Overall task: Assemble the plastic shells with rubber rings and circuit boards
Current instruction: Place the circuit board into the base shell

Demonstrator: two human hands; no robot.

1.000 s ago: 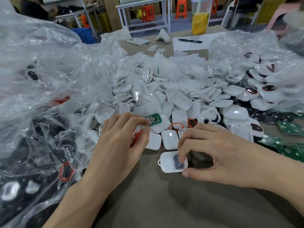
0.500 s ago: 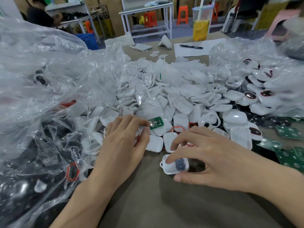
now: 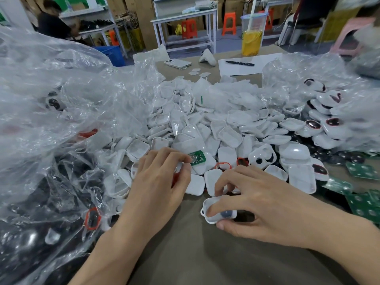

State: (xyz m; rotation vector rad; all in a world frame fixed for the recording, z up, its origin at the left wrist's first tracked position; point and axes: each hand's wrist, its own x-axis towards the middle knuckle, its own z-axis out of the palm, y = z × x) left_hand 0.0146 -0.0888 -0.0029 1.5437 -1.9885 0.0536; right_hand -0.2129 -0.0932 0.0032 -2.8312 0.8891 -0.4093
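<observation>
Shell, white and open side up, lies on the surface near the middle, just this side of the pile of shells, with a dark round part inside it. The right hand has its grip closed on it: thumb against the near edge, index fingertip in the left end, other fingers curled above. Just left, the left hand curls its fingertips at the left edge of a green board lying on the pile; whether that grip has hold of the board I cannot tell. Red shows under its palm. Red rings lie just beyond the right hand. A clear bag fills the left; more boards lie far right.
</observation>
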